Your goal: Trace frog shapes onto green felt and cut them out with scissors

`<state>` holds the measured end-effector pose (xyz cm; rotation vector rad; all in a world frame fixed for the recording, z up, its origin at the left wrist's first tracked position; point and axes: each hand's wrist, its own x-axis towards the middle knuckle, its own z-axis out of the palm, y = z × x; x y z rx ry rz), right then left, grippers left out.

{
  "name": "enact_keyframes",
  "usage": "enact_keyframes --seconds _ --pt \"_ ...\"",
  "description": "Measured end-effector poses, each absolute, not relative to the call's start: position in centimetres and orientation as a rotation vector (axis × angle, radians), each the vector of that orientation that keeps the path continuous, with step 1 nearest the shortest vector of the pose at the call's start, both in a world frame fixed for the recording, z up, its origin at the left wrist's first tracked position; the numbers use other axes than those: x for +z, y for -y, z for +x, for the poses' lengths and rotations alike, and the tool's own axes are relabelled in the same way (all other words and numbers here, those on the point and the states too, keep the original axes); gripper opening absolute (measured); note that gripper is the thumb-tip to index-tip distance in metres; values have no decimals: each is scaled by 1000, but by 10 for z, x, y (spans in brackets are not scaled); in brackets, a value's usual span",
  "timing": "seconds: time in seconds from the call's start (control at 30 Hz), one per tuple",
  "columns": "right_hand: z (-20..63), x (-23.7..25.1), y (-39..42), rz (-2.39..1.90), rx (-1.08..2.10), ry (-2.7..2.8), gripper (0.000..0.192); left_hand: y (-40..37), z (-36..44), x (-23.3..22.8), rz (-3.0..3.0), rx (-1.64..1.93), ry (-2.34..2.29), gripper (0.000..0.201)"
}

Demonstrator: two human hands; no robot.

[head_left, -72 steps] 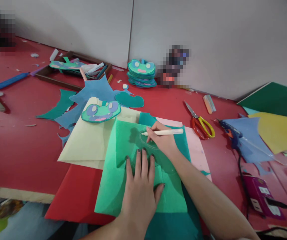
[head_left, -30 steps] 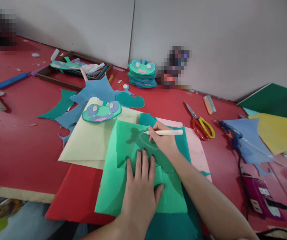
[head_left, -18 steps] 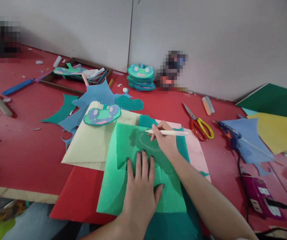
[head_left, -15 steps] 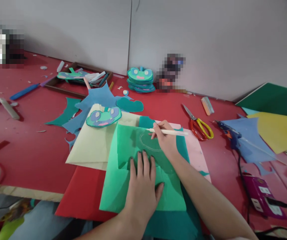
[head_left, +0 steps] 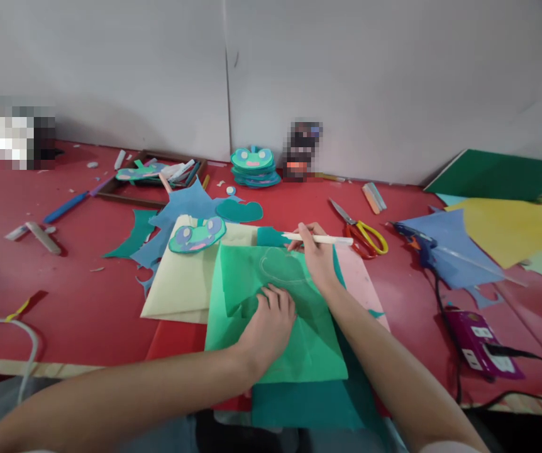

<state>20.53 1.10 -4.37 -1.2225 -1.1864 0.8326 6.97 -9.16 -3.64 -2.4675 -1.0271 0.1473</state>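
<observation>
Much paper scrap, red table, grey wall.

The left hand lies palm down with fingers curled, its forearm reaching in from the lower left. The right hand lies just beyond it, fingers pinched together, forearm stretching from the lower right.
</observation>
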Motion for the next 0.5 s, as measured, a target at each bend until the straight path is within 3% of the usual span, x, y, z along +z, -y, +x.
enact_keyframes --seconds 0.13,0.27,0.5 --pt "210 -49 -13 -1223 698 1067 22 96 75 -33 -2344 262 889 36" --pt "210 -51 -13 -1254 616 1123 20 96 77 -29 -2326 268 1086 45" --pt "201 -46 -7 -1149 883 1303 21 90 69 -30 -2436 351 1341 61"
